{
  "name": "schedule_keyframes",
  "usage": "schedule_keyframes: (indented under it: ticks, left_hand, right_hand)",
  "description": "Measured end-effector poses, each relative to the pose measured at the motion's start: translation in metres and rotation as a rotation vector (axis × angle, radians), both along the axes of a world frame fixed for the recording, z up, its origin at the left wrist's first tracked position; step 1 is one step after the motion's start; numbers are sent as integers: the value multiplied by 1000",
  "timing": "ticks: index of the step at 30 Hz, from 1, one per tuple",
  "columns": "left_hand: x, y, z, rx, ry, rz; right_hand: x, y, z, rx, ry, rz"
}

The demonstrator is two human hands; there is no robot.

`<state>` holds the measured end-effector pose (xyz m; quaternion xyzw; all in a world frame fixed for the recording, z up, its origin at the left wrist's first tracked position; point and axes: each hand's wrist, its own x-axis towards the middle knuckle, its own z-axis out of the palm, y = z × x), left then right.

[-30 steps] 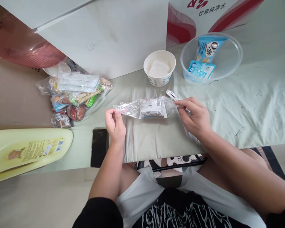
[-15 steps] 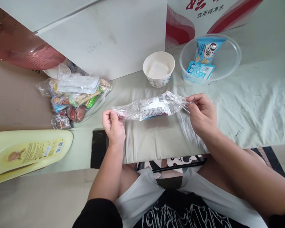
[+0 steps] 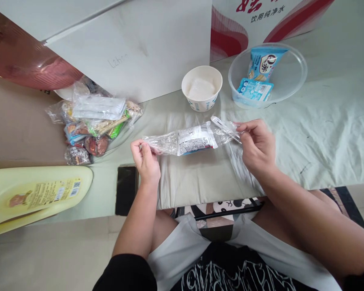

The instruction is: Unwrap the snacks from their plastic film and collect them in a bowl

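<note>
White packet (image 3: 196, 138) with small print, blue at near edge, inside clear wrinkled bag (image 3: 166, 143), left hand (image 3: 147, 161) pinching its left end, right hand (image 3: 259, 146) pinching right end

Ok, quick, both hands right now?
Left hand: closed, pinching one end of the clear plastic bag.
Right hand: closed, pinching the bag's other end.
</note>
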<state>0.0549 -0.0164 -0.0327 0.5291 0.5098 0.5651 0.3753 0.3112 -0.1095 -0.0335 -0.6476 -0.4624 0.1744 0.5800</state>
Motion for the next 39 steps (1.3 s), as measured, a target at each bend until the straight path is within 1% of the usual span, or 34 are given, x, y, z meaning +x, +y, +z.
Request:
schedule_keyframes:
  ticks: [3, 7, 9, 11, 13, 17, 19, 23, 27, 29, 31, 33, 35, 37, 39]
  left_hand:
    - [1, 1, 0, 13, -13, -11]
    - [2, -2, 1, -96, -8, -45]
    - [1, -4, 1, -148, -8, -51]
    - [-1, -5, 0, -198, 1, -73]
    - [-2, -5, -2, -220, 24, -100]
    - [-3, -5, -4, -162, 10, -163]
    - [-3, -7, -3, -190, -25, -209]
    - [-1, -11, 7, -399, -97, -271]
    - [0, -10, 18, -650, -240, -391]
    - [1, -10, 20, -703, -255, -386]
    - [2, -11, 18, -636, -217, -321]
    - [3, -13, 14, -485, -162, -271]
    - [1, -13, 9, -336, -84, -300]
    - [-4, -11, 4, -219, 4, -367]
    - [-11, -8, 2, -111, 82, -409]
  right_hand:
    - [0, 0, 0, 27, -25, 7]
    - [1, 1, 0, 35, -136, 10]
    - [2, 1, 1, 0, -158, 70]
    - [2, 0, 3, -42, -115, 161]
    - [2, -2, 4, -93, -51, 213]
    - [1, -3, 3, -163, 104, 178]
    - [0, -1, 2, -159, 195, 136]
    - [0, 5, -1, -134, 271, 40]
    - [2, 6, -3, -96, 224, -11]
    - [3, 6, -4, -100, 201, -39]
    - [4, 5, -5, -114, 182, -54]
    - [5, 4, -5, -123, 161, -50]
    - [5, 4, -4, -125, 151, -52]
    - [7, 5, -3, -120, 168, -57]
    - [8, 5, -1, -105, 186, -41]
